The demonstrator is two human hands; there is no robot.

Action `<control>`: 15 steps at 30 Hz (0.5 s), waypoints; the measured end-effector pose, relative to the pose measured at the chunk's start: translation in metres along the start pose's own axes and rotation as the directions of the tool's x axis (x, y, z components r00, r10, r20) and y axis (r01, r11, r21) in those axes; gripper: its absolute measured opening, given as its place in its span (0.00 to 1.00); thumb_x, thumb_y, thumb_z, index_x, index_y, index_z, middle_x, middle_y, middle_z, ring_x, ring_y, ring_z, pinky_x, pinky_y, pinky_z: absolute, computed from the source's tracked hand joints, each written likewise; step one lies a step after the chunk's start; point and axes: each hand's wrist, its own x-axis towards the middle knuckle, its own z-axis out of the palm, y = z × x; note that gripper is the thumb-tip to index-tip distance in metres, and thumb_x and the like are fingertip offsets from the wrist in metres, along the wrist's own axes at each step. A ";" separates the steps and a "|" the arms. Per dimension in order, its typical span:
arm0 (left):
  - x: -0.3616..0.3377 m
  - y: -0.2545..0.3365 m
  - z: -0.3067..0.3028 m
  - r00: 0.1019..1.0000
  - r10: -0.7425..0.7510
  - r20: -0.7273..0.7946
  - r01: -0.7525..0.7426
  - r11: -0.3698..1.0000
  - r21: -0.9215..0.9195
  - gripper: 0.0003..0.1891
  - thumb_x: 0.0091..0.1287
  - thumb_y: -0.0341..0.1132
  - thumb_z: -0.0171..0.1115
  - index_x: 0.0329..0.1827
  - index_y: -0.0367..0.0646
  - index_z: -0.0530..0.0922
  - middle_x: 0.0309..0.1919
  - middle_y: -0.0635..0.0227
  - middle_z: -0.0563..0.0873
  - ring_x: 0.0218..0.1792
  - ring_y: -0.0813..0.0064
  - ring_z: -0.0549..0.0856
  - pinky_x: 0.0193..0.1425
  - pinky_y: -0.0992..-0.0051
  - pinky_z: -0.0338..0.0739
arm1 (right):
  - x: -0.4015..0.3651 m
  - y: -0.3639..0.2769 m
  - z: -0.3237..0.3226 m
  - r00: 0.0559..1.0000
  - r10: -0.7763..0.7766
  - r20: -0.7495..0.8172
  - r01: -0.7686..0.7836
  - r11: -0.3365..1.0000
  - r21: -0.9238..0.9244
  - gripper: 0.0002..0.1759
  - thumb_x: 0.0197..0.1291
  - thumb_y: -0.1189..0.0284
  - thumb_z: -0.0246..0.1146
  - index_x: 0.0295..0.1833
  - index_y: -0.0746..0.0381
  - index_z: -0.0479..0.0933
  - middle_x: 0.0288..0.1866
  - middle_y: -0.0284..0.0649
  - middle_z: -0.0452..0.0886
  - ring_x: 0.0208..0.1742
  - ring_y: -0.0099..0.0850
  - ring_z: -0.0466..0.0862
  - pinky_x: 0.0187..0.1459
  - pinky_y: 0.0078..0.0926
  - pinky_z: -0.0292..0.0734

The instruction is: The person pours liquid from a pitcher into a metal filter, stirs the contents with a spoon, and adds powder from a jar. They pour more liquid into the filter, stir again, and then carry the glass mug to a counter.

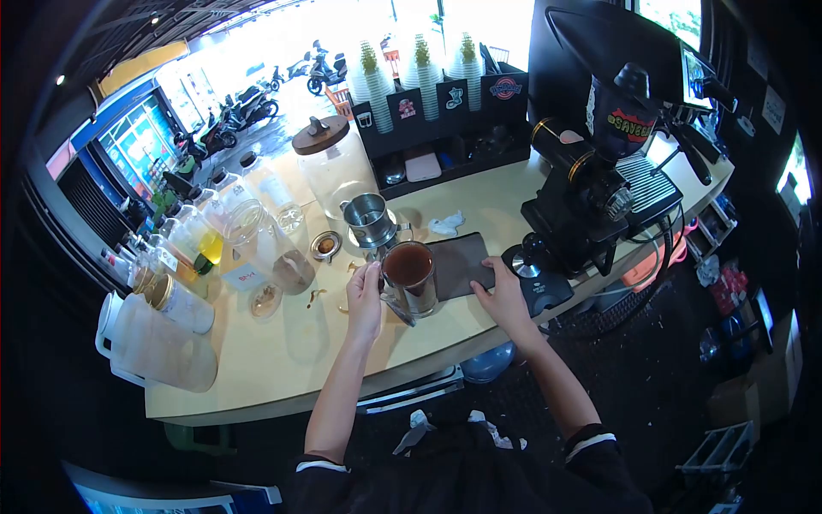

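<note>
My left hand (366,298) is closed at the left side of a glass mug (421,297) filled with reddish-brown liquid (408,264); its grip on the handle is partly hidden. My right hand (505,295) holds the right end of a dark flat mat (458,261), thumb and fingers at its edge. The mug stands at the mat's left end. Just behind it is a metal drip filter cup (369,220). A small round metal dish (325,246) with brown residue lies to the left.
Jars and bottles (244,227) crowd the left, beside a white pitcher (158,347). Behind stands a wood-lidded glass jar (332,167). A black rack (441,103) holds stacked cups. On the right are a coffee grinder (591,193), a metal tamper (527,261) and a crumpled tissue (446,224).
</note>
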 end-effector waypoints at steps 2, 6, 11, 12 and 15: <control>-0.006 0.002 -0.001 1.000 0.002 -0.010 -0.002 1.000 0.010 0.10 0.75 0.35 0.51 0.38 0.41 0.79 0.27 0.82 0.74 0.28 0.92 0.67 0.34 0.85 0.62 | -0.001 -0.001 -0.002 1.000 -0.009 0.013 0.009 1.000 -0.003 0.23 0.54 0.76 0.67 0.54 0.67 0.66 0.50 0.56 0.78 0.50 0.55 0.80 0.47 0.42 0.78; -0.022 0.013 0.008 1.000 0.017 -0.016 -0.017 1.000 -0.016 0.10 0.75 0.35 0.51 0.39 0.42 0.79 0.28 0.82 0.75 0.29 0.92 0.68 0.36 0.84 0.63 | -0.002 0.000 -0.002 1.000 -0.016 0.003 0.016 0.999 0.045 0.21 0.58 0.75 0.64 0.54 0.67 0.66 0.50 0.57 0.77 0.46 0.56 0.81 0.40 0.42 0.80; -0.050 0.032 0.027 0.998 -0.023 -0.061 0.022 1.000 -0.017 0.10 0.75 0.36 0.51 0.38 0.44 0.79 0.27 0.82 0.76 0.28 0.92 0.68 0.36 0.83 0.63 | -0.002 -0.003 -0.006 1.000 -0.015 -0.009 0.016 0.993 0.119 0.17 0.61 0.74 0.62 0.53 0.68 0.68 0.49 0.56 0.78 0.45 0.52 0.82 0.39 0.39 0.80; -0.054 0.032 0.026 0.998 -0.023 -0.062 0.021 0.999 -0.041 0.10 0.75 0.36 0.51 0.38 0.44 0.79 0.28 0.82 0.76 0.28 0.92 0.68 0.35 0.84 0.63 | -0.002 -0.006 -0.009 1.000 -0.003 -0.011 0.005 0.987 0.163 0.16 0.62 0.74 0.61 0.53 0.68 0.68 0.49 0.56 0.78 0.45 0.50 0.83 0.42 0.38 0.80; -0.070 0.037 0.030 0.998 -0.030 -0.059 0.026 0.997 -0.076 0.10 0.75 0.36 0.51 0.39 0.44 0.79 0.29 0.81 0.77 0.28 0.91 0.69 0.34 0.84 0.62 | -0.003 0.004 -0.007 0.995 -0.057 -0.085 0.077 0.961 0.266 0.15 0.63 0.75 0.61 0.52 0.68 0.70 0.48 0.54 0.79 0.47 0.47 0.83 0.49 0.35 0.78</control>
